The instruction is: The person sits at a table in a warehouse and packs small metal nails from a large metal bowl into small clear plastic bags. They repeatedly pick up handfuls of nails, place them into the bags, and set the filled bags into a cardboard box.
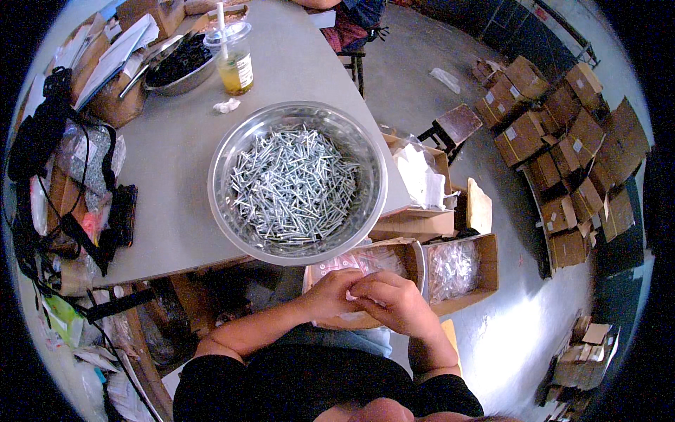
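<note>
My left hand [329,297] and my right hand [395,301] meet in front of my body, with the fingers of both closed together. A small pale bit shows between the fingertips, too hidden to name. Just beyond them, printed clear plastic bags [365,260] lie in an open carton. A large shiny metal bowl [222,211] stands on the table near its corner, past my hands. It holds a heap of silvery screws [295,186]; neither hand touches them.
Right of my hands, a carton [467,298] holds small filled clear bags [453,267]. On the grey table [169,232] stand a drink cup with a straw [235,63] and a dark-filled metal basin [190,88]. Another person [348,28] sits at the far side. Stacked cartons [562,155] line the right.
</note>
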Tool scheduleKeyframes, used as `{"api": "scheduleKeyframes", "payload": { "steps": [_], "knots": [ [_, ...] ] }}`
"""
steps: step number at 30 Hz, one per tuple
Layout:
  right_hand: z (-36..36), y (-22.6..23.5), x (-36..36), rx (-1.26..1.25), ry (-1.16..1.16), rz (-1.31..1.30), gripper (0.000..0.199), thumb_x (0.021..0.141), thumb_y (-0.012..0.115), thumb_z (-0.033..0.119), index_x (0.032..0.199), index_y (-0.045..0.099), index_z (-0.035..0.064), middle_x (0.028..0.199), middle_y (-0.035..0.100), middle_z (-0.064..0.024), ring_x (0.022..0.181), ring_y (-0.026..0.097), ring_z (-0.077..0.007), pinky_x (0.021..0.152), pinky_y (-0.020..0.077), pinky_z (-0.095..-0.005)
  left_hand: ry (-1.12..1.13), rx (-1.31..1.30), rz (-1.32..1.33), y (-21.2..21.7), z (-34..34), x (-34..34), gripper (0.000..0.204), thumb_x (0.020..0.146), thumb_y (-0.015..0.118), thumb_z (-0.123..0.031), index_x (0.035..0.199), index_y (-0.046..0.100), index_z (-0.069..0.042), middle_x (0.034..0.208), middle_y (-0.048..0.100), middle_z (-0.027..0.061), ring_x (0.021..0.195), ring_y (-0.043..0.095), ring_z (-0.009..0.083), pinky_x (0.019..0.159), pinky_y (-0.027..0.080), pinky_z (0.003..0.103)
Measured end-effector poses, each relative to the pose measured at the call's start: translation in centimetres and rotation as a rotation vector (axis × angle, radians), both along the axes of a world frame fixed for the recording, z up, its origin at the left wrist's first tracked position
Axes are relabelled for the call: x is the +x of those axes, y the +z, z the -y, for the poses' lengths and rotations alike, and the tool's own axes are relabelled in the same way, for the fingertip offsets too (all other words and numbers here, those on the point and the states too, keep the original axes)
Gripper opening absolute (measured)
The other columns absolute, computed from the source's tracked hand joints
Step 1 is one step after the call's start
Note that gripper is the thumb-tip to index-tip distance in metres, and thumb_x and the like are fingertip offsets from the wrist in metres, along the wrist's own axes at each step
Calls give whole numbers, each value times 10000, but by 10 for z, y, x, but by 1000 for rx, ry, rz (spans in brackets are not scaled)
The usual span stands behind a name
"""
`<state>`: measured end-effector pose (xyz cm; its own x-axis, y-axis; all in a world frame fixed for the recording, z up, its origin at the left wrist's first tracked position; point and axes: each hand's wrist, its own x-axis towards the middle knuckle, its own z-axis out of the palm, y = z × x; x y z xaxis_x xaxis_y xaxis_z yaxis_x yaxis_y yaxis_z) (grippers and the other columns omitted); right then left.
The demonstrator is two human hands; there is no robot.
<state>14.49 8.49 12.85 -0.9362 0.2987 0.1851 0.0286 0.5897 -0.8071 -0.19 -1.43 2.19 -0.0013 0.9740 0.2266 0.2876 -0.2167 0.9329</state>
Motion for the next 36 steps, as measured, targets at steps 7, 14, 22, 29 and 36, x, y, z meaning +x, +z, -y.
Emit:
{"api": "scheduleKeyframes", "payload": {
  "steps": [7,14,22,29,36],
  "knots": [
    [-3,3,4,147,19,23,184,753,739,57,932,696,58,1063,618,-119,972,612,-312,829,517,-395,-92,-136,178,10,3,-2,345,768,737,-141,1041,570,-13,914,628,128,857,636,236,729,488,366],
    [-8,-3,1,297,19,13,176,739,740,46,896,663,70,1117,572,-127,1021,571,-325,856,495,-410,-126,-146,165,10,2,-2,455,801,746,-197,1170,545,-21,1013,638,130,909,642,244,808,502,349],
    [-9,-12,13,85,-227,31,202,745,729,14,910,612,24,869,633,-131,818,645,-306,715,534,-368,211,196,-21,29,-3,-9,211,813,706,-96,995,635,-15,956,656,132,902,651,283,813,511,362],
    [-12,-16,10,126,-192,19,179,746,721,34,888,612,21,840,611,-130,760,622,-321,672,513,-383,201,131,-17,36,0,-5,129,810,669,-51,910,599,-7,864,621,124,816,625,275,747,495,364],
    [-17,-16,23,106,-279,76,113,748,710,39,847,656,31,792,585,-126,737,612,-314,648,503,-373,177,94,1,33,-11,3,113,822,651,-67,901,590,-17,833,606,132,815,610,291,774,481,386]
  ]
}}
